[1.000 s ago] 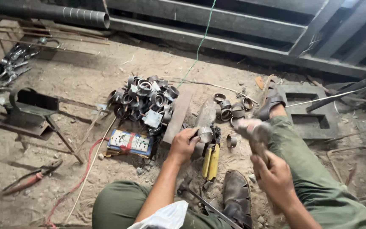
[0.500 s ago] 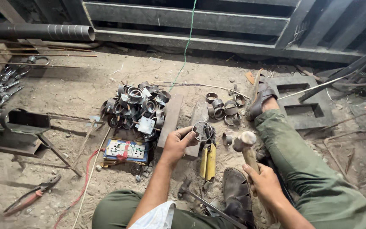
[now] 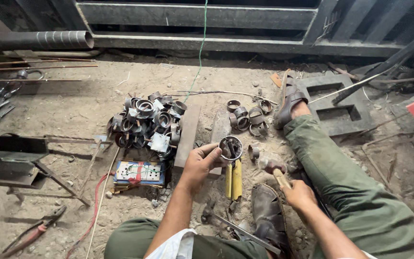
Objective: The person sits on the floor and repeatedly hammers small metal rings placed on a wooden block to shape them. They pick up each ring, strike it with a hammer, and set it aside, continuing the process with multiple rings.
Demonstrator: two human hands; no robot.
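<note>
The person sits on the dirt floor (image 3: 73,110) with legs spread, both forearms reaching forward and down between the knees. The left hand (image 3: 201,163) is curled around the side of a short metal ring (image 3: 230,147), fingers wrapped on its near wall and thumb over the top edge, holding it steady on a flat steel bar (image 3: 220,132) that lies on the ground. The left arm runs straight from the lower middle of the view up to the ring, wrist slightly bent inward. The right hand (image 3: 299,194) is closed in a fist around the wooden handle of a hammer (image 3: 276,170), whose head is low, just right of the ring and close to the ground. The right forearm comes in from the lower right, alongside the green trouser leg (image 3: 341,182). Just below the ring lies a yellow tool (image 3: 234,179). A heap of similar metal rings (image 3: 147,122) sits to the left, and a smaller group (image 3: 247,117) lies beyond, near the sandalled foot (image 3: 289,103)
</note>
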